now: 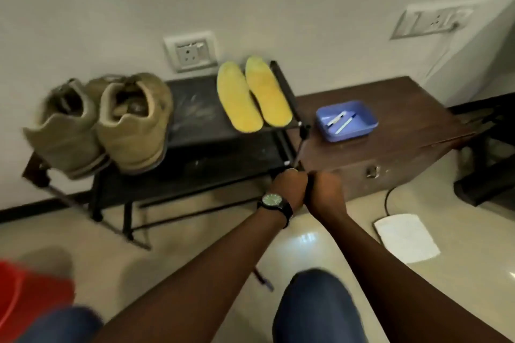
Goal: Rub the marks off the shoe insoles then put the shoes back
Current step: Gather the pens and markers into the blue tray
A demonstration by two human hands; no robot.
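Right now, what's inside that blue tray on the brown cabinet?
Inside the blue tray lie two slim white pen-like sticks, side by side and slanted. The tray's near wall hides a strip of its floor, so anything small there cannot be seen.

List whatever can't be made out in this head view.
Head view only:
Left hand and right hand: backs face the camera, so anything gripped is hidden.
Yellow insoles: blur hides any marks.
Blue tray: thin sticks inside too small to identify.
Red object: cut off by the left edge.

Dim, motion-blurred, wide-angle edge warping.
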